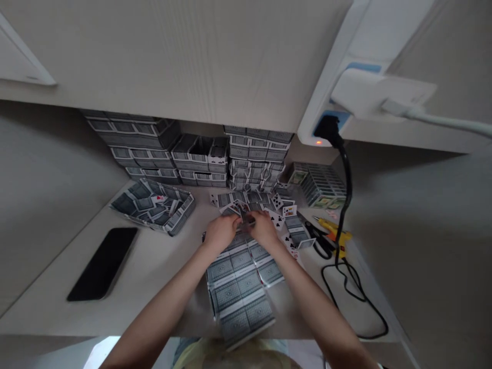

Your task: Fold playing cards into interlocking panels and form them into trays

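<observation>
My left hand and my right hand meet near the middle of the desk, fingers pinched on a small playing card held between them. Its details are blurred. Below my hands lies a panel of joined playing cards, grey patterned backs up, reaching toward the desk's front edge. Loose playing cards are scattered just beyond and to the right of my hands, some face up. A folded card piece sits beside my right hand.
At left are a card-built tray holding cards and a black phone. Stacked card boxes line the back. To the right are packaged card decks, black scissors and a yellow glue gun with its cord hanging down from a power strip.
</observation>
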The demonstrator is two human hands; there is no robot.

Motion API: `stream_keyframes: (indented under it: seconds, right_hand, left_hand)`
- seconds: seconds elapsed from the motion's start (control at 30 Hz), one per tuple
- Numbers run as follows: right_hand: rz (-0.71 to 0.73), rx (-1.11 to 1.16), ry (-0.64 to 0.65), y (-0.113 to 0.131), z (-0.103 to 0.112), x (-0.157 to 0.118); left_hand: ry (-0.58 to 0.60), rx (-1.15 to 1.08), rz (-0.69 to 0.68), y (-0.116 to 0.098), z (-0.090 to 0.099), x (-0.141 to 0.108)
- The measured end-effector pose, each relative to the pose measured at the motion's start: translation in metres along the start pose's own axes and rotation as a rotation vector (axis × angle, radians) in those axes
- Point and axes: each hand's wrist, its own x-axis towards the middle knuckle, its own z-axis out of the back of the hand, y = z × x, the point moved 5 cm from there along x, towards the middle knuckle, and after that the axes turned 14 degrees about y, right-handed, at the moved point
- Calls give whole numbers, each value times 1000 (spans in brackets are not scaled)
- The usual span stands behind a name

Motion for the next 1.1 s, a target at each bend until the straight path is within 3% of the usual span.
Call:
stream_keyframes:
  seconds: [0.03,0.1,0.2,0.27,0.33,0.53,0.8,1.1]
  right_hand:
    - [-15,-22,-40,-1,3,-4]
    - [-53,14,-2,-6,1,-9]
    - [-93,149,134,-14,-10,-12]
    - [-95,200,157,-17,-13,-13]
    - [-64,235,162,-16,-16,-13]
    - [142,380,183,-5,-25,-15]
    - [115,416,91,-12,-28,-19]
    - [105,626,104,-19,-33,-27]
  left_hand:
    - [3,-11,23,4,0,0]
    - [33,-53,12,11,0,-1]
    - [157,-113,-192,14,5,-2]
    - [279,-88,-348,12,9,-4]
    - [302,-37,-398,12,15,-2]
    - [195,9,-327,4,14,11]
    - [71,53,-256,17,3,17]
    - [111,-74,-276,20,13,12]
